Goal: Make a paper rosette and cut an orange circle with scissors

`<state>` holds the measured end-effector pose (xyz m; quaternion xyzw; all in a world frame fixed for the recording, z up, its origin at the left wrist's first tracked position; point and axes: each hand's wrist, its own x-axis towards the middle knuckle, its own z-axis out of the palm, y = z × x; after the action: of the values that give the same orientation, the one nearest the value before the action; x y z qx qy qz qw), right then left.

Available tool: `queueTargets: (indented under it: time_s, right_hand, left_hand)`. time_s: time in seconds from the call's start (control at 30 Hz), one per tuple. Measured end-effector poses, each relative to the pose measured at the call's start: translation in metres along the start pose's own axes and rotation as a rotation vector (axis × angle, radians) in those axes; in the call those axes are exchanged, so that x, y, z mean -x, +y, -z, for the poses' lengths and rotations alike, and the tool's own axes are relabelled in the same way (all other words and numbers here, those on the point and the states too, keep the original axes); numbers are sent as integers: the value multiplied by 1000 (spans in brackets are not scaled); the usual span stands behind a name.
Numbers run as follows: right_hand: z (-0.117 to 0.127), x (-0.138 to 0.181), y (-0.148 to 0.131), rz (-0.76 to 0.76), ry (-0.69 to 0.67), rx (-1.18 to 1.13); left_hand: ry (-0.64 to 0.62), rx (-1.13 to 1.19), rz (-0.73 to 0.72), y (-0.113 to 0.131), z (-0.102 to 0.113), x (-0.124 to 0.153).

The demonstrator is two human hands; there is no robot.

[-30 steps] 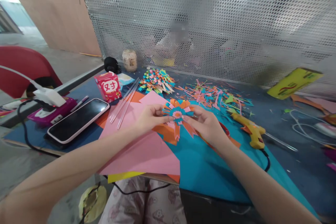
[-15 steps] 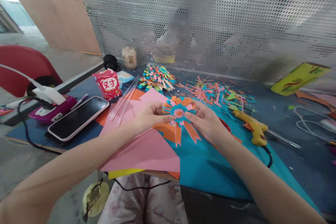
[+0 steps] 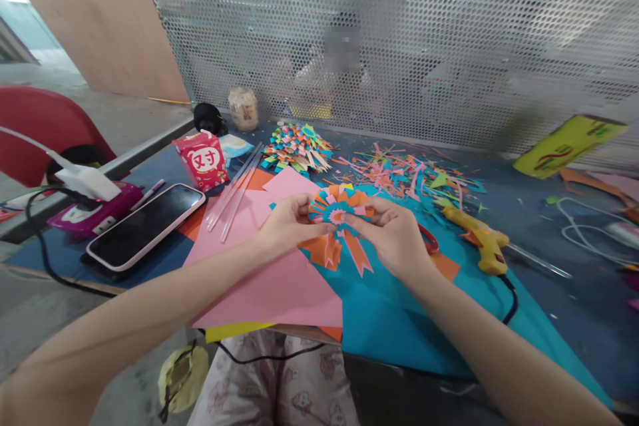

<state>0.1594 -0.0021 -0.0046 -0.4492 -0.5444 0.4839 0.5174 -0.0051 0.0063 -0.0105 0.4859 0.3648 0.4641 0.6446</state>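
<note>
Between my two hands is a paper rosette (image 3: pixel 327 209) in orange, blue and pink, with two orange-and-pink tails hanging from its lower edge. My left hand (image 3: pixel 289 223) pinches its left rim, thumb in front and fingers behind. On the other side my right hand (image 3: pixel 397 233) grips the right rim, its thumb lying on the pink-and-orange centre. The rosette is held above overlapping sheets: pink paper (image 3: pixel 269 286) to the left and blue paper (image 3: pixel 394 319) to the right. Red-handled scissors (image 3: pixel 430 239) lie partly hidden behind my right hand.
Right of my hand lies a yellow glue gun (image 3: pixel 482 236) with a clear stick in it. Behind are paper scraps (image 3: pixel 399 170) and a pile of paper pieces (image 3: pixel 297 146). A phone (image 3: pixel 147 226), glue sticks (image 3: pixel 234 196), a red packet (image 3: pixel 202 160) and a power strip (image 3: pixel 100 210) stand left.
The rosette has turned slightly in my hands, its tails swinging left. My right thumb has moved inward onto its centre. Both hands keep their hold.
</note>
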Motion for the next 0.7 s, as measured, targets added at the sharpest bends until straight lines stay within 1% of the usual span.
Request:
queueTargets:
  time_s: [0.23,0.43,0.63,0.7]
  right_hand:
    - [-2,2,-3,18,53,58]
    - [4,-4,0,-94,-14,-27]
    - [2,-2,-2,-45,56,22]
    - [2,-3,-3,-67,48,7]
  left_hand:
    - [0,-34,14,1,2,0]
    - [-7,-48,19,2,3,-1]
    - [7,-80,24,2,3,1]
    - [29,-82,18,1,3,1]
